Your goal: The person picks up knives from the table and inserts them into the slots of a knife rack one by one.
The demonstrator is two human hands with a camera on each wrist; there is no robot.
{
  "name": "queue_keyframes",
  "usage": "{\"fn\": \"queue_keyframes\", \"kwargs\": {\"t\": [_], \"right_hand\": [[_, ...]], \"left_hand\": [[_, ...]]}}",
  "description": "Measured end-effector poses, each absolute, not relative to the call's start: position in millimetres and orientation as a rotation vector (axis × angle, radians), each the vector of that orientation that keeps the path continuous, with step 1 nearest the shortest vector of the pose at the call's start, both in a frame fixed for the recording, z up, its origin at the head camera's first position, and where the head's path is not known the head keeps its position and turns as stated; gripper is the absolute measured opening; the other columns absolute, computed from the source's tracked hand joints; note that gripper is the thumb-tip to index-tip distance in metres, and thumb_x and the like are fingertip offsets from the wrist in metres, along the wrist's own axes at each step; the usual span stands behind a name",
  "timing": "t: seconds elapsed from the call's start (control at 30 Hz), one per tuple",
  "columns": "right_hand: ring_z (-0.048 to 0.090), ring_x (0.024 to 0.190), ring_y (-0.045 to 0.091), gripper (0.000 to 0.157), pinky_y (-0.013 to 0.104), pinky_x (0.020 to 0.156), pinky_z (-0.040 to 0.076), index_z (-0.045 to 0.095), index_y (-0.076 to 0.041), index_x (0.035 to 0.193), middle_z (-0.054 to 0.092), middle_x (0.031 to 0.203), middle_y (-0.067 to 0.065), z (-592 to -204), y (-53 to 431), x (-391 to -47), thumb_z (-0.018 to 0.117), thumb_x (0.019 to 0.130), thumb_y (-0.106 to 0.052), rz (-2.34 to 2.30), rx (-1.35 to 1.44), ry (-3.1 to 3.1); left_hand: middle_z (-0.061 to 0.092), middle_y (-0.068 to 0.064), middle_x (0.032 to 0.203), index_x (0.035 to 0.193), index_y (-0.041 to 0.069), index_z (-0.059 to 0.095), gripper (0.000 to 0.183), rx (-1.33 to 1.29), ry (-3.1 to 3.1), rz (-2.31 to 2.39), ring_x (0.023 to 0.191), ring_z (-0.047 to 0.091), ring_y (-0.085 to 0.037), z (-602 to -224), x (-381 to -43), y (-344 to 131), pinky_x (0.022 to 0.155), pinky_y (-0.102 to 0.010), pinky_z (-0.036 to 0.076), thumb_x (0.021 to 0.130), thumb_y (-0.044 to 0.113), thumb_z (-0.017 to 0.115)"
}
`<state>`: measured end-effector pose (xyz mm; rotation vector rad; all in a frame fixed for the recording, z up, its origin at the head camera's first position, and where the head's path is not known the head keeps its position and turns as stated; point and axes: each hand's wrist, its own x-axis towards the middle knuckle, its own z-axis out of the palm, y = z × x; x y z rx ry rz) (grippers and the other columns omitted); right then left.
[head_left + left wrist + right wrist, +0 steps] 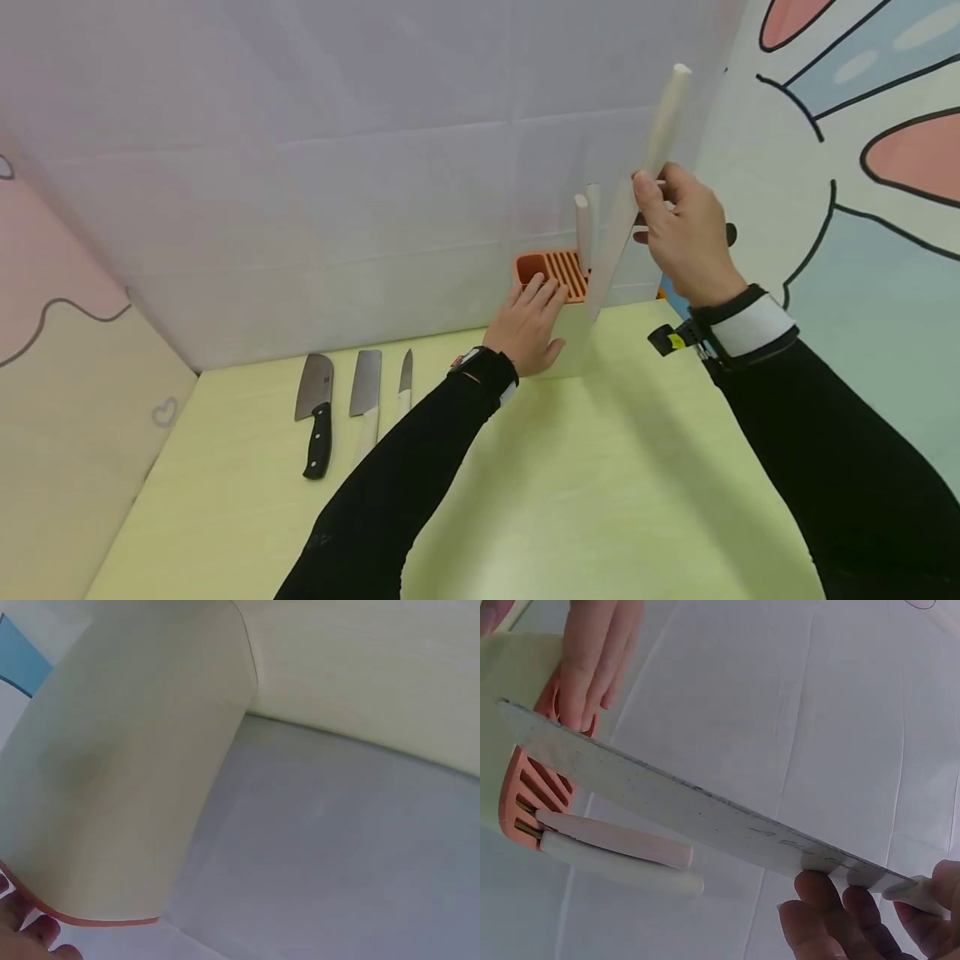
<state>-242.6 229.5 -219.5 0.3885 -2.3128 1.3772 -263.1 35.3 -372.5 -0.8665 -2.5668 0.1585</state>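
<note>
My right hand (pixel 686 229) holds a long-bladed knife (pixel 613 242) where its pale handle meets the blade, handle up and tip slanting down. In the head view the blade overlaps the right side of a pale green knife block (pixel 572 346) with an orange slotted top. The right wrist view has the blade (pixel 697 806) crossing in front of the slots, the fingers under its handle end. My left hand (pixel 525 325) rests on the block with straight fingers over its orange rim. Two knives, one with a pinkish handle (pixel 582 225) and one with a white handle (pixel 594 218), stand in the slots.
On the yellow-green table (pixel 247 517) to the left lie a black-handled cleaver (pixel 318 417), a white-handled cleaver (pixel 366 392) and a small paring knife (pixel 406 375), partly behind the left sleeve. A pale wall covering (pixel 337 208) rises behind, and a painted wall (pixel 885 333) stands at the right.
</note>
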Motion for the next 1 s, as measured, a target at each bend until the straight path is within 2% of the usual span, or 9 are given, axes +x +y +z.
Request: {"fn": "queue_keyframes", "kwargs": {"t": [0.13,0.37,0.67,1.0], "right_hand": [[0.062,0.093,0.022,0.041,0.025,0.071,0.055,0.056,-0.009,0.119,0.059,0.107,0.011,-217.1,219.1,-246.2,0.044,0.097,-0.042,1.32,0.399,-2.239],[0.063,0.086,0.022,0.036,0.025,0.07,0.054,0.059,-0.016,0.121,0.06,0.103,0.011,-220.1,205.4,-257.5,0.046,0.097,-0.04,1.264,0.432,-2.149],[0.063,0.082,0.01,0.035,0.02,0.068,0.053,0.059,-0.015,0.121,0.063,0.107,0.008,-230.2,207.2,-265.3,0.047,0.098,-0.037,1.218,0.402,-2.102],[0.063,0.082,0.011,0.035,0.022,0.069,0.053,0.058,-0.013,0.121,0.063,0.103,0.006,-239.5,208.6,-270.4,0.047,0.098,-0.037,1.199,0.424,-2.112]], "left_hand": [[0.03,-0.01,0.151,0.147,0.008,0.025,0.076,-0.866,-2.662,0.092,0.138,0.019,-0.026,-374.8,-265.4,34.0,0.113,-0.042,0.018,0.09,0.049,0.054],[0.027,-0.008,0.152,0.148,0.009,0.022,0.079,-0.8,-2.684,0.04,0.138,0.018,-0.026,-383.7,-264.3,31.3,0.114,-0.04,0.015,0.089,0.046,0.057],[0.022,-0.007,0.154,0.15,0.01,0.015,0.084,-0.802,-2.702,0.058,0.14,0.013,-0.025,-385.6,-260.7,37.5,0.115,-0.039,0.008,0.088,0.046,0.059],[0.018,-0.006,0.155,0.151,0.011,0.011,0.083,-0.784,-2.727,0.139,0.14,0.011,-0.024,-384.3,-259.1,43.2,0.115,-0.039,0.009,0.09,0.049,0.053]]}}
